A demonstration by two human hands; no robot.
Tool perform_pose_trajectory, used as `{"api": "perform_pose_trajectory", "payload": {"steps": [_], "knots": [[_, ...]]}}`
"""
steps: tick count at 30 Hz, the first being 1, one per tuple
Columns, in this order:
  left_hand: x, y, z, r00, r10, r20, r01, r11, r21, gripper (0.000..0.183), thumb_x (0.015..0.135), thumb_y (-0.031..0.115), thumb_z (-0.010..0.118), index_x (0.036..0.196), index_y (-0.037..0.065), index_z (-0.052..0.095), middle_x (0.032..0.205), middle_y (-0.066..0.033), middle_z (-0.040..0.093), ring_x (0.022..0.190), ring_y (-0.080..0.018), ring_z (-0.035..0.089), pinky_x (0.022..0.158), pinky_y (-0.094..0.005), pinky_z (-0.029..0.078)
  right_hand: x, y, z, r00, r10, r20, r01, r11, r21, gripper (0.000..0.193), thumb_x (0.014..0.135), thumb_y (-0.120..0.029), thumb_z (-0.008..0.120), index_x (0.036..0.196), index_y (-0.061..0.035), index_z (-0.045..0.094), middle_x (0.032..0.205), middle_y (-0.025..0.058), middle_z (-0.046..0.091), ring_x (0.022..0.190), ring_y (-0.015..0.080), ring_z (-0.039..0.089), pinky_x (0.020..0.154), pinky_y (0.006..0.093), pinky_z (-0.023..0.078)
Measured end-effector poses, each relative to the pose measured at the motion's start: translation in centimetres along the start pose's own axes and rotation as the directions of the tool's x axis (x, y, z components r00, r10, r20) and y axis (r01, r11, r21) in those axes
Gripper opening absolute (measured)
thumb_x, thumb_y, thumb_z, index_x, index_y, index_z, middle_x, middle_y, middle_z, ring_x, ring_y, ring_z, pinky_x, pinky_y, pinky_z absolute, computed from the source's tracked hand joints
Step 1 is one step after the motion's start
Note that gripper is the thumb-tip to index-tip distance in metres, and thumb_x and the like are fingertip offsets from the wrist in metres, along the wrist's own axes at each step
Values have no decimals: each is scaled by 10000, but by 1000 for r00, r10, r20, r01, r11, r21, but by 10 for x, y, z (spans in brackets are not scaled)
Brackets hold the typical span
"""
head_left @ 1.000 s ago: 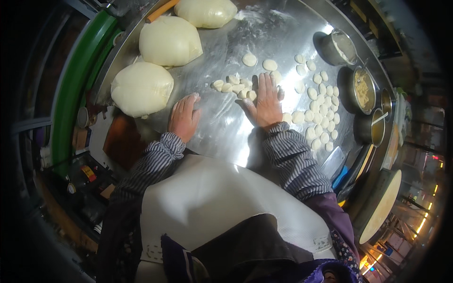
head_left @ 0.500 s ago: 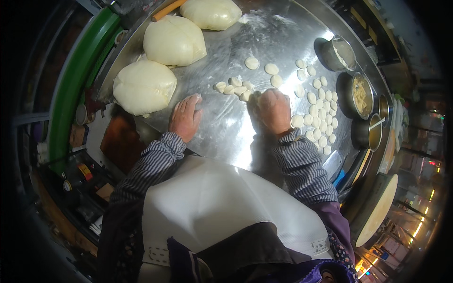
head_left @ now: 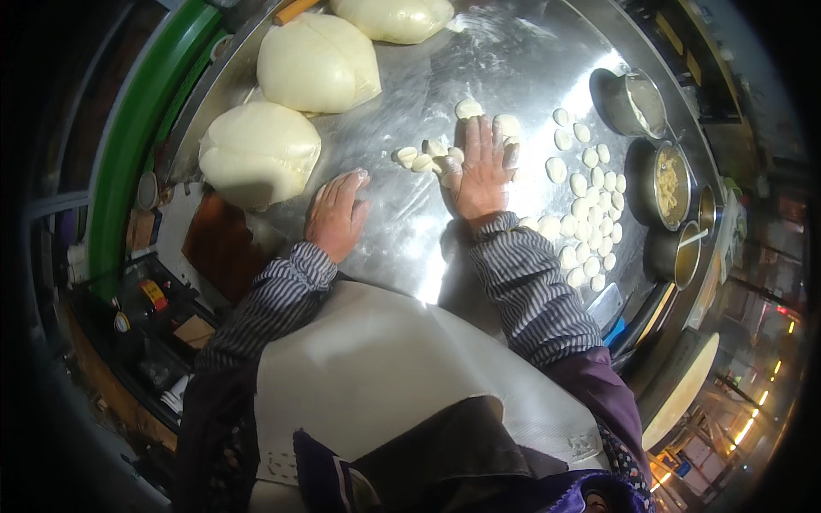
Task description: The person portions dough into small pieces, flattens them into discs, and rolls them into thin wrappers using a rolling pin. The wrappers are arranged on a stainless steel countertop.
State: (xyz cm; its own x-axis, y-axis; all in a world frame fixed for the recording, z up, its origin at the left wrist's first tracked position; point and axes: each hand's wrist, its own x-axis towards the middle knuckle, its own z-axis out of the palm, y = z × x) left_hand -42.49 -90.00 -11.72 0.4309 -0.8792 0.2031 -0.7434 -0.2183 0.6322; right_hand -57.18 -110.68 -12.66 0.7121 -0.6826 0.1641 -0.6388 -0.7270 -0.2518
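Observation:
My right hand [head_left: 484, 175] lies flat with its fingers stretched out, pressing over small dough pieces on the steel worktop [head_left: 385, 248]. A pale dough round [head_left: 468, 109] shows beyond its fingertips, and another dough round [head_left: 507, 126] beside them; whatever lies under the palm is hidden. Left of that hand sits a small clump of dough pieces [head_left: 407, 156]. My left hand [head_left: 339, 214] rests on the worktop, holding nothing, its fingers loosely extended. On the right, many flattened dough rounds [head_left: 583, 231] are grouped close together.
Three large smooth dough masses, the nearest [head_left: 258, 150] by my left hand, line the left side; an orange-brown stick [head_left: 295, 10] lies behind them. Along the right edge stand a steel pot [head_left: 614, 104], a bowl of filling [head_left: 660, 195], another pot [head_left: 663, 248] and a scraper [head_left: 605, 302].
My right hand has gone from curled to flat and moved slightly away from me, over the far dough rounds. The left hand has stayed in place.

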Motion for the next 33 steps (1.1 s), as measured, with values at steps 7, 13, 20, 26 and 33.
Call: {"api": "perform_pose_trajectory", "payload": {"steps": [7,13,20,26,33], "knots": [[1,-1,0,1000,4,4,-4,1000,-4,461,838,97,639,1264,24,479,1226,-136,587,1187,-312,522,1022,-430,384,5,15,-26,993,23,113,-74,876,476,542,963,-375,403,1444,-123,402,1513,92,379,1445,263,250,1174,557,57],[1,-1,1,1000,16,-15,-16,1000,-12,492,832,65,628,1293,21,463,1209,-119,602,1167,-316,535,1011,-418,391,-49,36,-57,922,-22,387,104,975,-194,572,917,-245,553,1447,-124,377,1520,64,361,1436,271,266,1159,602,93],[0,-4,1,999,38,-14,-38,999,-8,481,848,106,635,1287,22,456,1214,-123,594,1170,-314,527,1010,-426,389,0,32,-27,945,-328,6,322,929,184,586,848,-136,620,1406,-151,440,1399,123,500,1358,299,393,1143,530,214],[0,-3,1,1000,21,-19,-21,999,-27,482,842,105,642,1283,32,463,1208,-120,600,1168,-314,529,1009,-426,389,-7,28,-50,974,-213,-81,226,951,213,142,813,-150,656,948,-129,695,1014,33,680,947,231,608,866,374,409],[0,-3,2,1000,9,-18,-9,1000,-20,472,833,101,647,1268,42,474,1214,-122,600,1170,-311,530,1009,-426,388,-10,32,-49,992,-113,56,103,982,160,579,887,-372,584,1395,-126,452,1434,116,451,1363,312,361,1115,541,204]]}}
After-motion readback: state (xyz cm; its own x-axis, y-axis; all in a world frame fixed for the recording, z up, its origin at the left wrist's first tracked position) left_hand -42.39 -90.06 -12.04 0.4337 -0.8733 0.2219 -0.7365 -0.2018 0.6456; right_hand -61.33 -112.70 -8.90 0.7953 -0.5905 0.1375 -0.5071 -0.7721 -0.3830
